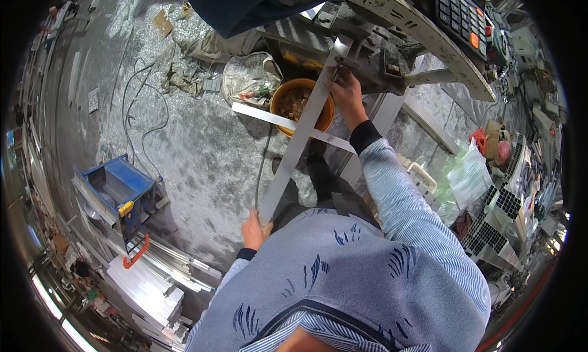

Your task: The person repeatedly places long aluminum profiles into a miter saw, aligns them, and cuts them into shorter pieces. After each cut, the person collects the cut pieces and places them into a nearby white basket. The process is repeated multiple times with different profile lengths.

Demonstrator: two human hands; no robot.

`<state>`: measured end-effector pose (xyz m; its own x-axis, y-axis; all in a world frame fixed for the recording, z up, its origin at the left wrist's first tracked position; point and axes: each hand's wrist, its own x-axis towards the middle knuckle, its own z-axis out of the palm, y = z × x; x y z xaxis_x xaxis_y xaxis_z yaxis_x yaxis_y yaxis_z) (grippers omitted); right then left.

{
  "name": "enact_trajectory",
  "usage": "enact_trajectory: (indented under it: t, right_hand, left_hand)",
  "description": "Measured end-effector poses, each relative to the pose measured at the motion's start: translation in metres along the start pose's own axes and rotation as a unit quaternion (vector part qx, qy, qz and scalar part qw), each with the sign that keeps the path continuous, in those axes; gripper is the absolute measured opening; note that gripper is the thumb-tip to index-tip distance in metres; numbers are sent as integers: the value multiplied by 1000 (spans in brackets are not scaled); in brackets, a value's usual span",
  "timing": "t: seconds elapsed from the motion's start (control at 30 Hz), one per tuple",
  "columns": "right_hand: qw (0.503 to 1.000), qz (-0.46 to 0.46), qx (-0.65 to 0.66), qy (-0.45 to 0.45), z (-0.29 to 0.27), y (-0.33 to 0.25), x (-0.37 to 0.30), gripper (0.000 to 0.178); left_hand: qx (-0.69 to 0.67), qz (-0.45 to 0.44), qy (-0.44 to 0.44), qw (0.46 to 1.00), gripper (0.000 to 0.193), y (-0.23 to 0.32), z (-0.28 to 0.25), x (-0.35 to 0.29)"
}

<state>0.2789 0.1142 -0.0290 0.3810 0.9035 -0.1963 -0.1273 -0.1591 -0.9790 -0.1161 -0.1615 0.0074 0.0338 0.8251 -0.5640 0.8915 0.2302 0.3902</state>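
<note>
A long, flat silver metal bar (300, 138) slants from my waist up to the machine's edge. My left hand (256, 231) is closed round its near end, close to my body. Higher up, my right hand (348, 98) grips the bar's right edge near the far end; its fingertips are partly hidden in shadow. A second light metal strip (263, 114) crosses beneath the bar at an angle; whether the two are joined I cannot tell. Under them stands an orange bucket (327, 114) with small brownish pieces inside.
Above right, a worn machine frame (429, 33) carries a dark keypad (462, 15). A white sack (251, 76) lies beside the bucket. At left are a blue machine (125, 183), a stack of metal profiles (147, 284) and a looping cable (147, 86). Black crates (487, 226) stand right.
</note>
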Motion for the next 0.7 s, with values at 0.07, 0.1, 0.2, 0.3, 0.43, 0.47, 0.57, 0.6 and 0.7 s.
enact_trajectory:
  t: [0.07,0.1,0.2,0.3,0.43,0.47,0.57,0.6,0.7]
  right_hand:
    - [1000,-3,12,1,3,-4,-6,37]
    - [1000,2,20,5,4,-7,-9,38]
    - [998,2,55,24,10,-14,-14,38]
    - [997,3,75,31,14,-22,-20,37]
    - [998,12,52,44,17,-28,-28,37]
    - [998,-2,50,47,17,-28,-28,37]
    - [996,25,66,50,16,-27,-26,36]
    - [997,16,58,56,15,-27,-25,37]
    - [998,12,42,51,16,-24,-26,41]
  left_hand:
    - [-10,15,11,1000,55,4,-7,-10]
    - [-20,21,14,999,56,6,-11,-15]
    - [-58,28,33,997,59,17,-24,-27]
    - [-41,60,46,996,63,28,-41,-37]
    - [-64,55,37,996,64,41,-57,-44]
    - [-56,59,40,996,64,43,-59,-45]
    - [-52,62,41,996,63,45,-63,-42]
    - [-64,62,40,995,63,45,-63,-41]
    - [-63,76,44,994,64,40,-60,-36]
